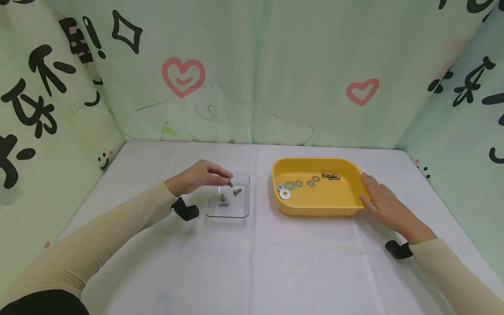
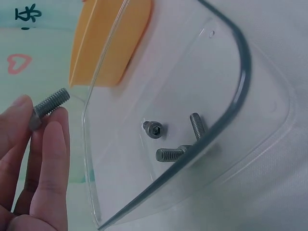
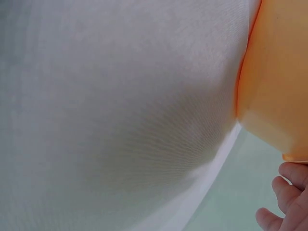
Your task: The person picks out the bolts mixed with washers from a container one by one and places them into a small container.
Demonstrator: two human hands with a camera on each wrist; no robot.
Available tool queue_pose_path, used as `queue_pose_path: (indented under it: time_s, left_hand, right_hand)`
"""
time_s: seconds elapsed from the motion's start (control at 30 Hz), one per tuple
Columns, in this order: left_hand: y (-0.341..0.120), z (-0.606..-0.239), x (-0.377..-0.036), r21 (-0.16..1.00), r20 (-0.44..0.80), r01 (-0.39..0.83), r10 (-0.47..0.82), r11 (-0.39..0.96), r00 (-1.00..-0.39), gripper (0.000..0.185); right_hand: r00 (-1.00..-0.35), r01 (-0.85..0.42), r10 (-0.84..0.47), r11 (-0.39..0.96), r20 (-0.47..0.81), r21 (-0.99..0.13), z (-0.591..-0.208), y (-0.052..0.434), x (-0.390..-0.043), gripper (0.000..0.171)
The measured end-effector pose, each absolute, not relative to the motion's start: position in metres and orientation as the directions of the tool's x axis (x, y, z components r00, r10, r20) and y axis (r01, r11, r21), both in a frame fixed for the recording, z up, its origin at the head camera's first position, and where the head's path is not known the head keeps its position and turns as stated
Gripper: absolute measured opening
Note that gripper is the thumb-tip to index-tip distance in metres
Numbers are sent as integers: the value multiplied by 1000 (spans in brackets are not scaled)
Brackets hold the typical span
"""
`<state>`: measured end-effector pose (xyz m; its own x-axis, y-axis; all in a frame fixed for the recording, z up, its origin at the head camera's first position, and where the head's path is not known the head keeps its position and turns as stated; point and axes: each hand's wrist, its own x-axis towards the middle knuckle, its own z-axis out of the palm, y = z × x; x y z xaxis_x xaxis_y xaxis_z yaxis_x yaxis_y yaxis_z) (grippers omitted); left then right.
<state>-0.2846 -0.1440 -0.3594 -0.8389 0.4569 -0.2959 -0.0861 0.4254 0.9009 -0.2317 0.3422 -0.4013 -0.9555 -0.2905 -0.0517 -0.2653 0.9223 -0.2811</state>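
Clear tray (image 1: 228, 213) — three bolts (image 1: 223, 203); yellow tray (image 1: 315, 204) — washers (image 1: 285, 194).

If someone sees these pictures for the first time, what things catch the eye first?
The bright yellow tray right of centre on the white cloth stands out first, with washers and bolts inside; the right hand rests against its right end. Left of it, the left hand pinches a small bolt above a clear tray holding three more bolts.

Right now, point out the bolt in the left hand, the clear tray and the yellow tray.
bolt (image 2: 49, 104), left wrist view, threaded shank.
clear tray (image 1: 227, 213), head view, near rim.
yellow tray (image 1: 315, 209), head view, front wall.
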Motion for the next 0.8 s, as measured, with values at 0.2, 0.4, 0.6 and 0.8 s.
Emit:
queue_pose_path:
  time_s: [0.2, 0.4, 0.6, 0.8]
  left_hand:
    - [-143, -360, -285, 898, -306, -95, 453, 430, -837, 42]
    - [-143, -358, -286, 900, -325, -131, 439, 416, -838, 40]
    - [-143, -355, -286, 914, -314, -130, 469, 384, -826, 39]
    - [-142, -353, -285, 916, -325, -144, 480, 375, -815, 40]
  right_hand:
    - [-953, -275, -299, 919, -46, -281, -401, 343, -231, 69]
    - [-953, -275, -300, 919, -46, -283, -401, 344, -231, 69]
    - [-952, -278, -302, 916, -43, -290, -401, 344, -231, 69]
    - [-951, -281, -307, 914, -43, -292, -401, 345, -231, 69]
